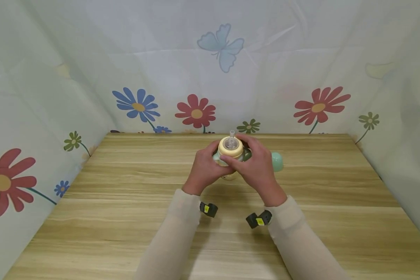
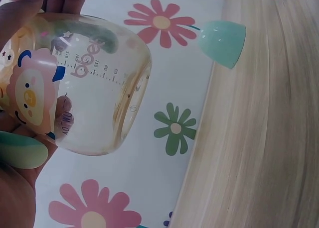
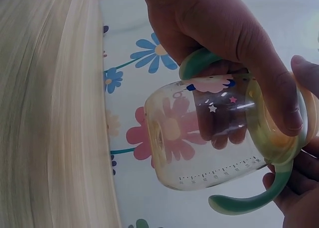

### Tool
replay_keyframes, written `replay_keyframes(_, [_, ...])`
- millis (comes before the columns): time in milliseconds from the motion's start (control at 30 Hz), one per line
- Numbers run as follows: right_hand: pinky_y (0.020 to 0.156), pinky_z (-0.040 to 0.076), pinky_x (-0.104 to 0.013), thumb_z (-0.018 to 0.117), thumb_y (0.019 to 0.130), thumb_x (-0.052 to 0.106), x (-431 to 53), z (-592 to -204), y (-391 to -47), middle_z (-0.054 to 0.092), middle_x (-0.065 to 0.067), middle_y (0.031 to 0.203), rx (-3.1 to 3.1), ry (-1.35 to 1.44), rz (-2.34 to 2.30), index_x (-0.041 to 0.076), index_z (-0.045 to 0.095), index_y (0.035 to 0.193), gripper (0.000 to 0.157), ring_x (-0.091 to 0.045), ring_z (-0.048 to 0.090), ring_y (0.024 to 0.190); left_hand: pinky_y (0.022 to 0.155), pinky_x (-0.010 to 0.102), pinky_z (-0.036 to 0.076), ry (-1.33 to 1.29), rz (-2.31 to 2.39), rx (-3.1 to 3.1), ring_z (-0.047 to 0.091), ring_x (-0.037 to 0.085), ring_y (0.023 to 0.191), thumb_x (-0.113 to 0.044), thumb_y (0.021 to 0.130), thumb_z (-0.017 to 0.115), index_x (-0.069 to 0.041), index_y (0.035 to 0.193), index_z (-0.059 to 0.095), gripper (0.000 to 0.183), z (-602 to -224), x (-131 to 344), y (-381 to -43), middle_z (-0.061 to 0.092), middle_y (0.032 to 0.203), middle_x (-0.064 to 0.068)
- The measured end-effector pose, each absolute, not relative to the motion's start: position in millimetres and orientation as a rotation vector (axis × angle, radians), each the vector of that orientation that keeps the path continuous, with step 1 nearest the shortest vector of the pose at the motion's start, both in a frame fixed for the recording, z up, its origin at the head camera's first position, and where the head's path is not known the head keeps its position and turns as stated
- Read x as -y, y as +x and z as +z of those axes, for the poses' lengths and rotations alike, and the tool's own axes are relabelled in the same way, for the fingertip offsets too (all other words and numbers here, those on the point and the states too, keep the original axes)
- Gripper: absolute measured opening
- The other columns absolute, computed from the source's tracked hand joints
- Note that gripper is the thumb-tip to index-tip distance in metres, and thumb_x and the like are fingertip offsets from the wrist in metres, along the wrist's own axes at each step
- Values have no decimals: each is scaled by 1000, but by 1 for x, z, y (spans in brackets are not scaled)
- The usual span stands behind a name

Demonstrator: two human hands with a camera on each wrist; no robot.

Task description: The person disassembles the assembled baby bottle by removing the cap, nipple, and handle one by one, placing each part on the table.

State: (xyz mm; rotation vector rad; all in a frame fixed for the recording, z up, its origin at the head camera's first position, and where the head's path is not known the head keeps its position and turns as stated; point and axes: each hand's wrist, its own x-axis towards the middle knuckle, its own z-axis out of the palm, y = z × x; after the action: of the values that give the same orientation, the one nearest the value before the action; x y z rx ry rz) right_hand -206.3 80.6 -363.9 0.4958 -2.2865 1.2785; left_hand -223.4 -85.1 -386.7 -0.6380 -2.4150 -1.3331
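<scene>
A clear baby bottle (image 2: 102, 83) with a cartoon animal print, a measuring scale and green side handles (image 3: 249, 201) is held upright between both hands. Its yellow collar (image 1: 225, 150) and clear teat (image 1: 231, 142) point up in the head view. My left hand (image 1: 207, 165) grips the body from the left, thumb along its near side and fingertips showing through the clear wall. Opposite it, my right hand (image 1: 258, 163) clasps the collar, thumb in front and fingers behind, partly hidden. The bottle looks empty. A mint-green domed cap (image 1: 277, 161) stands on the table just beyond my right hand.
The wood-grain table (image 1: 126, 186) reaches back to a white curtain (image 1: 161, 46) printed with flowers and a butterfly, which also hangs along both sides. Small black wrist devices (image 1: 259, 219) with yellow labels sit on the inner sides of both cuffs.
</scene>
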Motion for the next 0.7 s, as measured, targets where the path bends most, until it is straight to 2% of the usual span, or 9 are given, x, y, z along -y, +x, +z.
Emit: replay_keyframes(700, [94,52,-39,81,75,41,-86,-361,-205,66,0,124,2287,571,1378,18,60,130,63,-14,63,111,87,32,56,-647,-1467,2430,64,13,100,-32,70,87,-17,127,59,65,-388,88,-224,67,119,-3])
